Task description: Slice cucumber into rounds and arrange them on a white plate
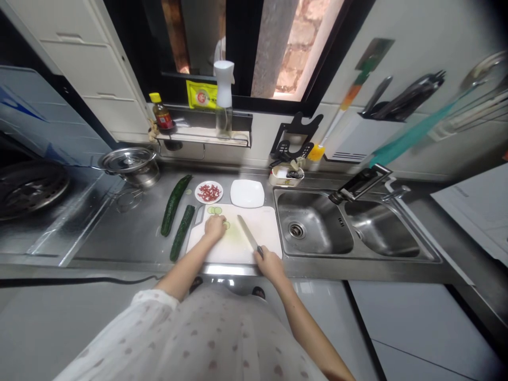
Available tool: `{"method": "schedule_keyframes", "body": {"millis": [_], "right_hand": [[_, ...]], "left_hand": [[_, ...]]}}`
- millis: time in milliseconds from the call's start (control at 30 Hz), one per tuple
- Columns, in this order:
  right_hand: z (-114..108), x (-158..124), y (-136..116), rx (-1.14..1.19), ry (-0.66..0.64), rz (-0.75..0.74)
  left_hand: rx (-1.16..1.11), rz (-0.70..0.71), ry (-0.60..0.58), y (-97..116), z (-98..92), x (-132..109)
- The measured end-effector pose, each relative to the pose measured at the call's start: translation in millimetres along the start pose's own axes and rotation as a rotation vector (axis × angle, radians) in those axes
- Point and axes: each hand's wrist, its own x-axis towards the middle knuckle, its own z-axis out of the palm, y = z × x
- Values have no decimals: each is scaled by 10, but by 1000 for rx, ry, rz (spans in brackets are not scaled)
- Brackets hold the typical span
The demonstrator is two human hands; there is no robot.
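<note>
On the white cutting board [260,218], my left hand [215,227] rests with its fingers curled down, and a pale green cucumber slice [226,225] shows at the fingertips. Several cut cucumber slices [215,210] lie just beyond that hand. My right hand [270,263] is closed round the dark handle of a kitchen knife [247,232], whose blade points away and to the left over the board. Left of the board lie a long whole cucumber [174,206] and a shorter cucumber piece [183,233].
Behind the board stand a white plate of chopped red pieces [209,192] and a white square dish [247,193]. A double sink [313,222] adjoins on the right. A lidded steel pot [135,166] is at left. A spray bottle [224,98] stands on the rack [206,135].
</note>
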Motion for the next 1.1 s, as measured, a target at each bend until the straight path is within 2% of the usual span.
{"method": "schedule_keyframes", "body": {"millis": [667, 800, 933, 1033, 1100], "right_hand": [[-30, 84, -82, 59, -16, 4], [7, 114, -67, 49, -12, 0], [-16, 113, -86, 31, -29, 2], [-61, 103, -110, 17, -36, 2], [-83, 100, -120, 10, -42, 2]], "left_hand": [[-81, -23, 44, 61, -64, 1], [-212, -10, 56, 103, -35, -167], [-321, 18, 47, 105, 95, -447], [-358, -1, 83, 1, 167, -620], [-352, -69, 124, -121, 169, -677]]}}
